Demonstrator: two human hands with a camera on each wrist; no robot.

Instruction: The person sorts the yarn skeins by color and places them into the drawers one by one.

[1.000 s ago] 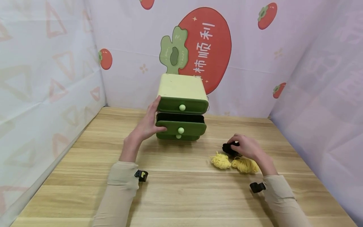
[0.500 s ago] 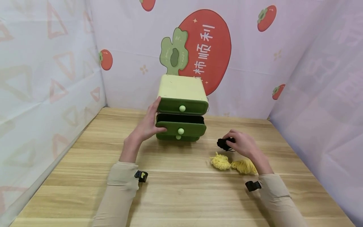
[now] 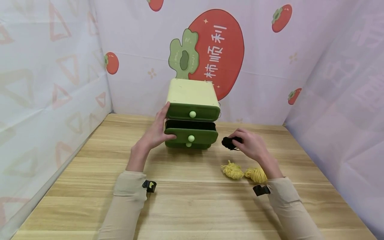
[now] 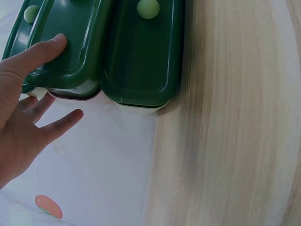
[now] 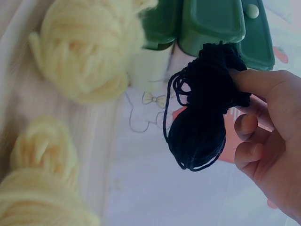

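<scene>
1. Where it hangs clear of the surface [image 3: 192,206], the black yarn bundle [image 3: 229,142] is pinched in your right hand [image 3: 250,145], thumb against fingers [image 5: 254,82].
2. The open middle drawer [image 3: 190,130] lies to its left, just beside it and near level; your right hand is nearer.
3. Your left hand [image 3: 156,131] steadies the drawer unit [image 3: 192,96], fingers spread, thumb on the drawer front.
4. Two yellow yarn bundles [image 3: 233,170] lie nearer you.
</scene>
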